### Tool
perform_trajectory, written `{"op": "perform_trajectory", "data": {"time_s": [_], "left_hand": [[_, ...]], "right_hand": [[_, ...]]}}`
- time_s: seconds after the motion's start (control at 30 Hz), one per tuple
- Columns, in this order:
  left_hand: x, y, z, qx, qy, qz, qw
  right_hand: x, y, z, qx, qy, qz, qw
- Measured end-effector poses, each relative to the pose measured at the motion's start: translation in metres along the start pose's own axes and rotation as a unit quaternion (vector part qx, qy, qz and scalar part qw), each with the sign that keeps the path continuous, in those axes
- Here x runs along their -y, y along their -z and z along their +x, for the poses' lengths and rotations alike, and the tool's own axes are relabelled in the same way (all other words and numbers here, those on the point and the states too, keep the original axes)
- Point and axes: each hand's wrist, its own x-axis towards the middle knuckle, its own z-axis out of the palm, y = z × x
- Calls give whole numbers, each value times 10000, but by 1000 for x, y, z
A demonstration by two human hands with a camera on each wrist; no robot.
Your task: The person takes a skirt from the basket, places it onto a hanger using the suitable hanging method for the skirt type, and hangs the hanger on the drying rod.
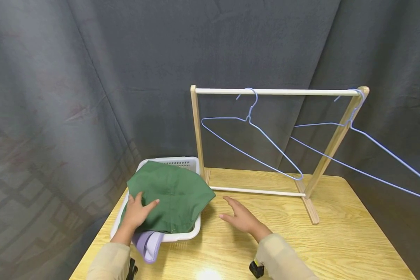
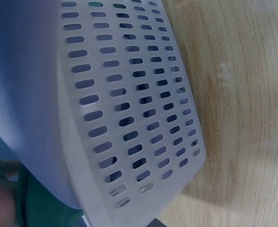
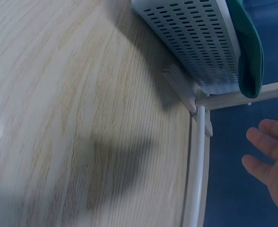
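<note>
Currently, the green cloth (image 1: 171,198) is draped over the white basket (image 1: 182,236), left hand (image 1: 137,212) held over it, right hand (image 1: 243,217) held apart; fingers of both are spread. Purple cloth (image 1: 148,245) could be dragged out if snagged by the green.

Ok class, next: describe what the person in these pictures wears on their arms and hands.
The left hand and right hand are ungloved. The left sleeve and right sleeve are plain pale beige. A small black device shows beneath each sleeve, left and right; the right one has a touch of yellow beside it.
</note>
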Motion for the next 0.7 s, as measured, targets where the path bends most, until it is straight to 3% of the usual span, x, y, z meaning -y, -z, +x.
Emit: {"op": "perform_trajectory", "data": {"time_s": [0.4,0.7], "left_hand": [[6,5,3,26,156,-88,9998],[12,4,5,-481,72,-76,9988]], "right_hand": [[4,-13,12,-100,-131,665,9977],[10,-23,20,-178,-196,1002,9946]]}}
